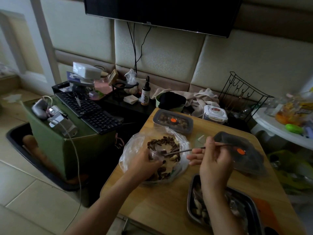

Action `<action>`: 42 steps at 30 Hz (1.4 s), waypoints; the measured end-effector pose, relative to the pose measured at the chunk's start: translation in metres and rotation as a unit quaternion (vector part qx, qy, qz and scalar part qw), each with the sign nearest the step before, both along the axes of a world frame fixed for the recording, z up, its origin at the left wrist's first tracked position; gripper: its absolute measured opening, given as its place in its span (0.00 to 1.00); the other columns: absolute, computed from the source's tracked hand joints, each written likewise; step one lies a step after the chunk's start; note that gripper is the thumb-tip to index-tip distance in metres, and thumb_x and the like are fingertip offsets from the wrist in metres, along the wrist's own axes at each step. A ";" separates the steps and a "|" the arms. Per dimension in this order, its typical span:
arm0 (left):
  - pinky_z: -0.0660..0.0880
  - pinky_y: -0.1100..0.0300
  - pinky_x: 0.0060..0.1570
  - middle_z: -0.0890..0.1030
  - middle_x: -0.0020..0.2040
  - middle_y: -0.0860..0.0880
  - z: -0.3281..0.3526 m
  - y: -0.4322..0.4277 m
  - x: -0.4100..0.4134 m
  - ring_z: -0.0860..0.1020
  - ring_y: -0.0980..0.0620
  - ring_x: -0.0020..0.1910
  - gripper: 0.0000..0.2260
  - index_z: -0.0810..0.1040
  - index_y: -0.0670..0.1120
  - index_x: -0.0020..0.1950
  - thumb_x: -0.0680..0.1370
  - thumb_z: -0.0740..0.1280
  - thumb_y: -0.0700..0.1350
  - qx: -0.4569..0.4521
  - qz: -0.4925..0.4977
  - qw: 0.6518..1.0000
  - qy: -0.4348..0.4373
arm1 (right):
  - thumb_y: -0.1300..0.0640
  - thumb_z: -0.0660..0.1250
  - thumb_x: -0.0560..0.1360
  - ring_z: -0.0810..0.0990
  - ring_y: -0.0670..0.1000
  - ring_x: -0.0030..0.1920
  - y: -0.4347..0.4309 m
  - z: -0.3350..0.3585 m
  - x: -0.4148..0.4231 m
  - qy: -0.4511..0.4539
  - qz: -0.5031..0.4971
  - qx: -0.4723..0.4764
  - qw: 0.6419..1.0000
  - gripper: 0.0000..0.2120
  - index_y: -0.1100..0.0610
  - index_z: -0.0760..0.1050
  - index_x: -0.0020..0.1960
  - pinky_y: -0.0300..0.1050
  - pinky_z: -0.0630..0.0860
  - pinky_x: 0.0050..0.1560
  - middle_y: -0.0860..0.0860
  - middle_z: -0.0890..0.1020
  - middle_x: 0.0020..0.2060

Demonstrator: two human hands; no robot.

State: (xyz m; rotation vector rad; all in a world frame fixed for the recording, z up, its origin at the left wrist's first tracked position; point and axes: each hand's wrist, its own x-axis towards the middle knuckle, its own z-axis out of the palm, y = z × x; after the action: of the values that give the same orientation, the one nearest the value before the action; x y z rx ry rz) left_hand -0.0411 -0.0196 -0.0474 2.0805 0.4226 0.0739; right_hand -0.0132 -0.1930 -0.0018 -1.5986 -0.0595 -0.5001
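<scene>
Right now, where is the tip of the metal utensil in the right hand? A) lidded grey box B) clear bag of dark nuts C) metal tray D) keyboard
B: the right hand holds the metal utensil, and its tip lies inside the clear bag that the left hand grips.

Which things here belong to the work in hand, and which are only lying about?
In use:
left hand, gripping the bag
nuts in the bag
right hand, holding the spoon
tray, near the right hand

Lying about:
keyboard
bottle
towel
rack
TV
</scene>
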 end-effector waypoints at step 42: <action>0.82 0.52 0.52 0.80 0.47 0.48 -0.003 0.002 0.008 0.80 0.52 0.47 0.13 0.75 0.48 0.54 0.79 0.70 0.56 0.018 0.026 0.999 0.037 | 0.52 0.58 0.85 0.86 0.49 0.32 0.010 -0.011 0.023 0.047 -0.027 -0.071 0.996 0.13 0.61 0.75 0.56 0.40 0.82 0.32 0.54 0.85 0.35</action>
State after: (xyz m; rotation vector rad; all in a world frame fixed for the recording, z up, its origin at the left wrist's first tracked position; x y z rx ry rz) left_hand -0.0326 -0.0174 -0.0508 2.1129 0.5251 0.0362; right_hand 0.0102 -0.1831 -0.0126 -1.7654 0.0194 -0.4700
